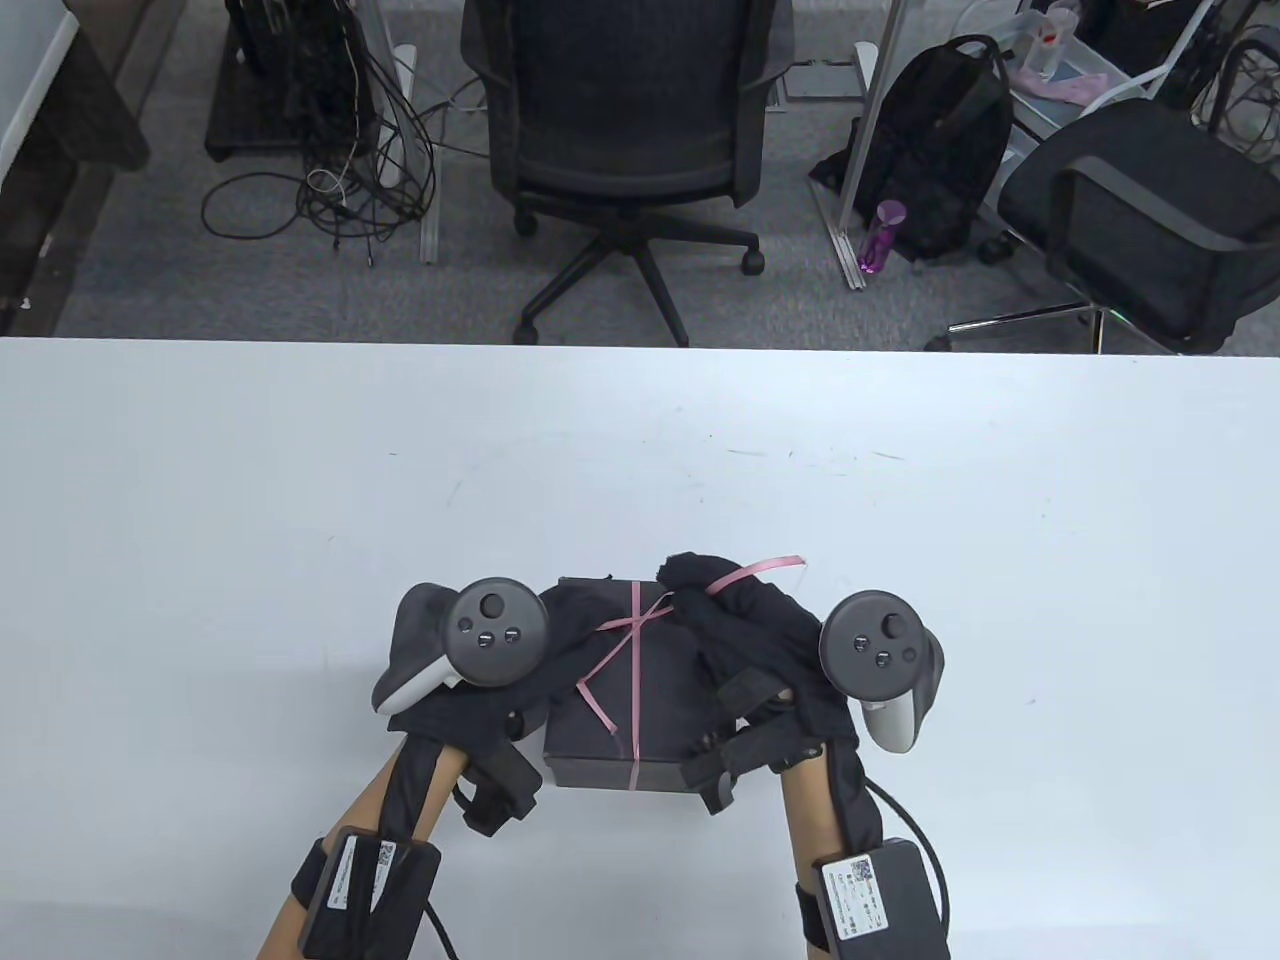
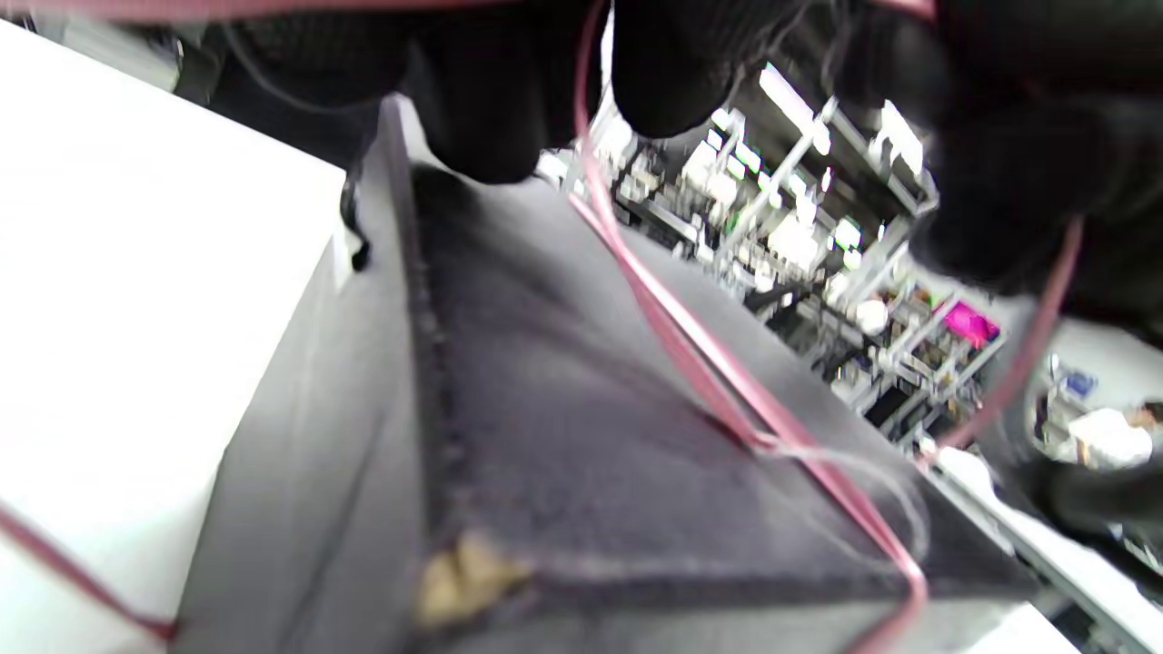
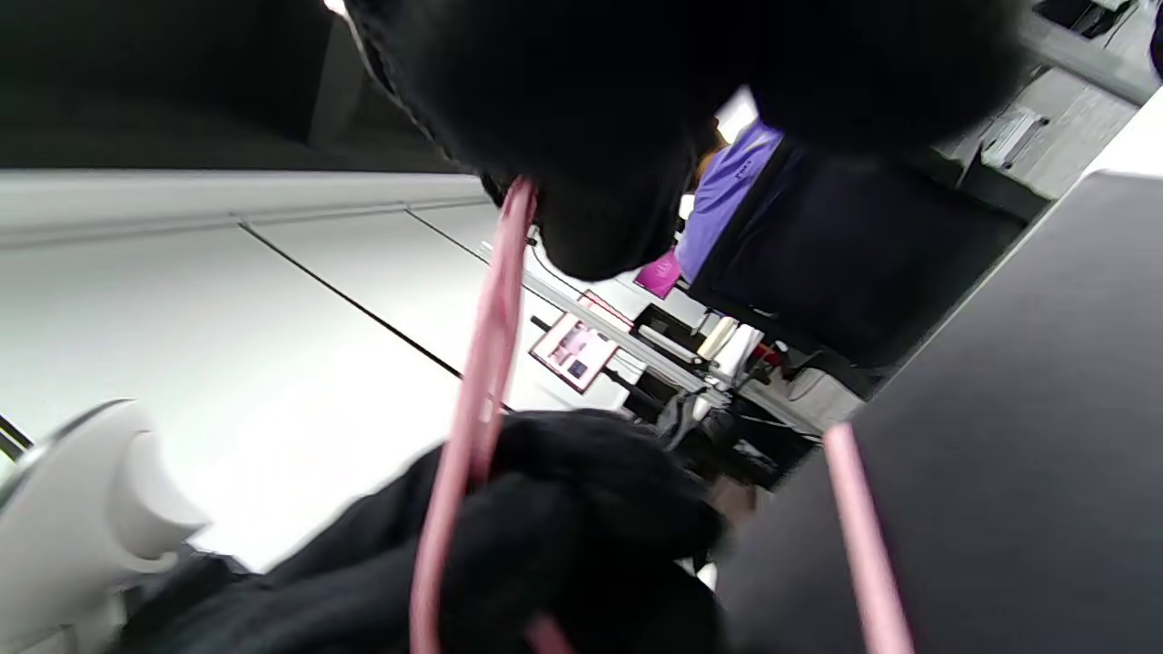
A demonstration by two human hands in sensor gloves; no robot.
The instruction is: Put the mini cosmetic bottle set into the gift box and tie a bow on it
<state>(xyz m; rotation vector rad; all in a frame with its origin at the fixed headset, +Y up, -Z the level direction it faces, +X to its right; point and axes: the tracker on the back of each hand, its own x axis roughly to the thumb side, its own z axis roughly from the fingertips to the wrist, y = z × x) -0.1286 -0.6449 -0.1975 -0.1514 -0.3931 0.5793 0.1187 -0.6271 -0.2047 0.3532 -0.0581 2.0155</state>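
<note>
A closed black gift box (image 1: 640, 700) sits on the white table (image 1: 250, 520) near the front edge, with a thin pink ribbon (image 1: 632, 640) wrapped lengthwise round it and crossed on the lid. My left hand (image 1: 575, 615) lies over the box's far left corner and pinches the ribbon (image 2: 636, 272). My right hand (image 1: 715, 595) curls over the far right corner and pinches a strand (image 3: 482, 381) whose loose end (image 1: 770, 566) sticks out to the right. The box lid (image 2: 581, 427) fills the left wrist view. No cosmetic bottles are visible.
Beyond the table's far edge stand a black office chair (image 1: 620, 120), a second chair (image 1: 1150, 210) at the right, a black backpack (image 1: 930, 150) and tangled cables (image 1: 340, 170) on the floor.
</note>
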